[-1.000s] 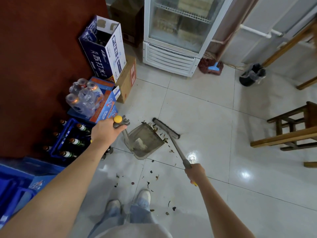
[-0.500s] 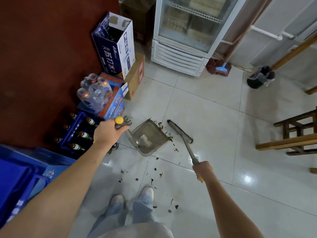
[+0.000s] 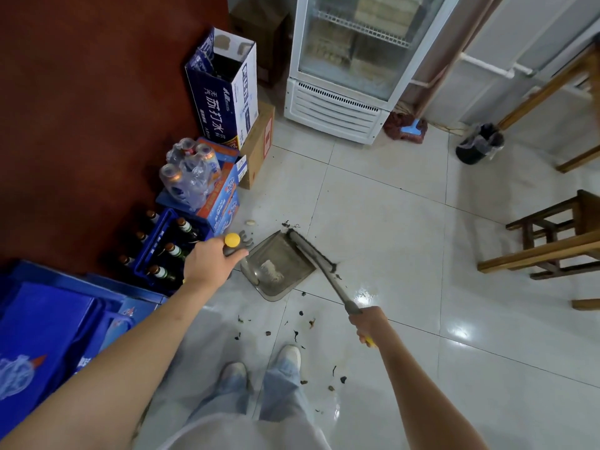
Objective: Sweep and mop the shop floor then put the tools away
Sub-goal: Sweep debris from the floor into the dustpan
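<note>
Head view, the only one: sweeping step in hand, mopping not started.

Left hand (image 3: 211,259) has its fingers curled round the yellow-capped dustpan handle (image 3: 234,244) and holds the dustpan (image 3: 280,267) on the tile floor (image 3: 406,222). Right hand (image 3: 368,321) grips the broom (image 3: 319,264) low on its shaft, fingers wrapped round it. Broom head lies right along the dustpan's mouth, touching its lip. A pale clump of sweepings sits inside the pan.

Relative to the dustpan: loose dark debris (image 3: 297,334) is scattered on the near side, toward the shoes (image 3: 289,355); a few bits at the pan's far corner. Blue bottle crate (image 3: 162,245) just to its left. Mop (image 3: 406,128) well beyond, against the fridge (image 3: 350,76); black bin (image 3: 479,144) beyond and right.

Judgement: sweep only partly done. Next move calls for bringing the broom back to the near side, or turning the pan's mouth to face that debris, then pushing it in.
</note>
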The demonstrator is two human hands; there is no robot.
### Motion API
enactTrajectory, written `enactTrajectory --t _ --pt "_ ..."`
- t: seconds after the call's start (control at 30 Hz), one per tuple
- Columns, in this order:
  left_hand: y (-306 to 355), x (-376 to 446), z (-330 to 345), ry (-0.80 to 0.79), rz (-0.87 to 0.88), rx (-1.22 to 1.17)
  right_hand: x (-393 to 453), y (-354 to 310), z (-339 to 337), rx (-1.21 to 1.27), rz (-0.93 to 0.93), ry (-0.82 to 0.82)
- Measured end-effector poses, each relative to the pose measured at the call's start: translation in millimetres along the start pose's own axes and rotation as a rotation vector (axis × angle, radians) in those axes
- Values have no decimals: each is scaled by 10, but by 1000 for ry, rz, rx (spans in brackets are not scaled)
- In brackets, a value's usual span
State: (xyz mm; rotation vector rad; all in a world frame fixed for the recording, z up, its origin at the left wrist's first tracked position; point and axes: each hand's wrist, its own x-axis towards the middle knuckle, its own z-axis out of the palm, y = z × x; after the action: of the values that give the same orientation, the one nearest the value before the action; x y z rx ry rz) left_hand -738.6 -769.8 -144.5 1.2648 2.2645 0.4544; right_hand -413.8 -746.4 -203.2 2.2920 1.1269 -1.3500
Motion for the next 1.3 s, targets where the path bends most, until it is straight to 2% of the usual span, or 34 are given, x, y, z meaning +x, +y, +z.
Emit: enactTrajectory --t 0.13,0.4,0.7,1.03,1.3 --pt "-124 -65 -134 -5 16 17 -148 8 94 12 -30 35" --pt "-219 -149 -195 40 -62 19 -53 -223 -41 -159 -92 91" --pt "50 -133 7 80 -185 18 405 -655 -454 -241 -139 85" --pt "229 -105 76 97 -233 67 869 -1058 -799 -323 -199 84" --pt "203 -200 168 94 -236 34 793 -992 -740 -419 -187 12"
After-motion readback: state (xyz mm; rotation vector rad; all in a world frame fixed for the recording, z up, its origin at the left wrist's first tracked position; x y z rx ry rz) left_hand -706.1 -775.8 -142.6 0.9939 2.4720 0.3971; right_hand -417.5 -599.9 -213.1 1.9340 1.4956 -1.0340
